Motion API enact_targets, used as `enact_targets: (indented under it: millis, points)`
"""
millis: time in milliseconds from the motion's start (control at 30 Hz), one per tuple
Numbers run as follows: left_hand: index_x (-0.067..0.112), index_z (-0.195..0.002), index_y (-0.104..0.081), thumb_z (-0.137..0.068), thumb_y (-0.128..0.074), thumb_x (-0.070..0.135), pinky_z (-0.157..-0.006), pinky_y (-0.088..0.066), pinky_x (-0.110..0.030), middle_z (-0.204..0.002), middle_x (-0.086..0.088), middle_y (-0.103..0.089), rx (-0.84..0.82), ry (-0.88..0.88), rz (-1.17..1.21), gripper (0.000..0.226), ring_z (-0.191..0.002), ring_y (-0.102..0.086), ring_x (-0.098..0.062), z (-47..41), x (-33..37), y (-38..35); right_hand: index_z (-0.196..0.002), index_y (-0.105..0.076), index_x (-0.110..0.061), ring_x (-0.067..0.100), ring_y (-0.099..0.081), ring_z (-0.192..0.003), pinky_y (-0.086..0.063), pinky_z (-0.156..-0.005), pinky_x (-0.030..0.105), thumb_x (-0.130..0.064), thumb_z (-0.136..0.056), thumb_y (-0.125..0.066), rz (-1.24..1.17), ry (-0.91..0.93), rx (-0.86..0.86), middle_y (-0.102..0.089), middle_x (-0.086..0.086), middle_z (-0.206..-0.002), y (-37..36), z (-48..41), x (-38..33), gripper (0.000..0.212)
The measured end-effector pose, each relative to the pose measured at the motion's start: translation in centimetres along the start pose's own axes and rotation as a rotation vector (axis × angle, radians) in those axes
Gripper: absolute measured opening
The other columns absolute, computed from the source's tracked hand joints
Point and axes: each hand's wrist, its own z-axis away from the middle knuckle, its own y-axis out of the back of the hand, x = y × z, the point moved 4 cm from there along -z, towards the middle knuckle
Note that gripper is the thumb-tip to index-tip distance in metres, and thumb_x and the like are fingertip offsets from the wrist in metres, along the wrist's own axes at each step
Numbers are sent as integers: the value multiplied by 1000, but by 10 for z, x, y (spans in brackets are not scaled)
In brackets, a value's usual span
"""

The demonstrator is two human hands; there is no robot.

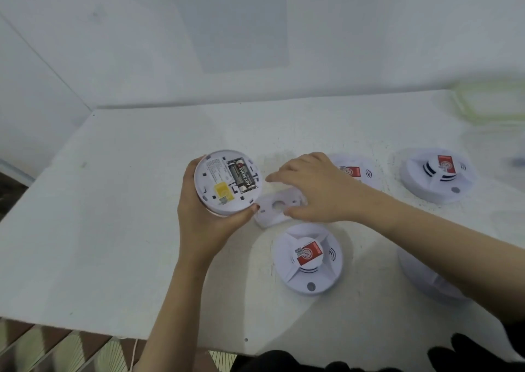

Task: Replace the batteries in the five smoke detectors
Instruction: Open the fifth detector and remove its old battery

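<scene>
Dark clothing (284, 364) at bottom edge, both forearms reaching over white tabletop (113, 229). L hand (199, 221): fingers and thumb wrapped round rim of open smoke detector (216, 184), held off tabletop, back side tilted twd camera. Two black batteries (241, 176) sit side by side in its bay, long axis running away from camera, near ends leaning slightly right. R hand (315, 192) lies over right end of mounting plate (272, 209), flat on tabletop just beside held unit; fingers loosely curved, can't tell if they grip. Dome-up w/ red labels: nearest detector (308, 259), middle detector (355, 171) behind R hand, far-right detector (439, 175). Fourth detector (423, 278) partly hidden under R forearm.
</scene>
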Motion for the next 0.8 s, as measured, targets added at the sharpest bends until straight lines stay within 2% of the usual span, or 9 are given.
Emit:
enact_targets:
  millis: [167,233,267,333,433,533,567,700,800]
  points:
    - [29,-124,-41,-43,-91,28,-84,-42,-2,-118,30,-52,-31,-13,31,95,-110,-52,16,1,17,-18,-131,-37,-35,3,-55,-105,-46,-88,21,-9,-91,-42,-625,-83,228,-56,-3,-121,25,20,-6,48]
    - [35,-117,-39,-39,-92,27,-80,-43,-2,-113,37,-54,-65,-13,58,95,-106,-54,16,1,26,-26,-124,-40,-40,12,-63,-77,-53,-68,24,-8,-90,-38,-733,-109,275,-61,2,-116,33,29,-7,47]
    - [37,-114,-39,-37,-93,26,-79,-43,-2,-111,41,-54,-87,-14,67,94,-105,-55,16,1,31,-30,-121,-42,-39,14,-57,-58,-48,-55,20,-8,-91,-39,-743,-119,296,-65,4,-111,36,34,-7,43]
    - [38,-110,-39,-34,-96,24,-77,-44,-3,-109,37,-56,-128,-16,85,97,-103,-56,16,1,41,-38,-116,-45,-34,10,-41,-43,-36,-46,13,-10,-94,-43,-736,-128,341,-68,4,-101,40,45,-5,32]
    - [36,-108,-38,-34,-99,12,-76,-46,-4,-110,22,-57,-173,-33,115,99,-101,-58,14,4,53,-51,-111,-48,-26,15,-44,-42,-37,-43,21,-9,-94,-48,-771,-143,416,-70,2,-92,47,61,-1,24]
    - [33,-109,-36,-35,-99,12,-79,-46,-5,-112,23,-54,-224,-72,154,99,-104,-57,12,7,67,-64,-108,-50,-26,36,-61,-58,-50,-50,41,-8,-92,-50,-788,-183,462,-70,4,-90,54,78,5,24]
    - [33,-110,-36,-34,-98,16,-80,-46,-5,-113,23,-53,-246,-82,167,100,-105,-57,12,9,72,-69,-107,-50,-26,38,-62,-61,-51,-53,43,-9,-91,-51,-778,-203,473,-70,5,-89,56,84,8,23]
    - [35,-110,-35,-30,-93,33,-80,-45,-4,-116,20,-51,-311,-87,211,99,-106,-54,14,16,95,-90,-103,-50,-25,29,-60,-58,-48,-51,33,-13,-89,-57,-709,-241,510,-67,6,-81,66,111,19,20]
    - [32,-112,-35,-30,-96,29,-82,-44,-4,-117,19,-51,-352,-123,238,101,-107,-54,13,23,107,-107,-101,-50,-23,31,-59,-57,-49,-51,42,-10,-87,-58,-702,-249,514,-66,5,-77,73,132,28,20]
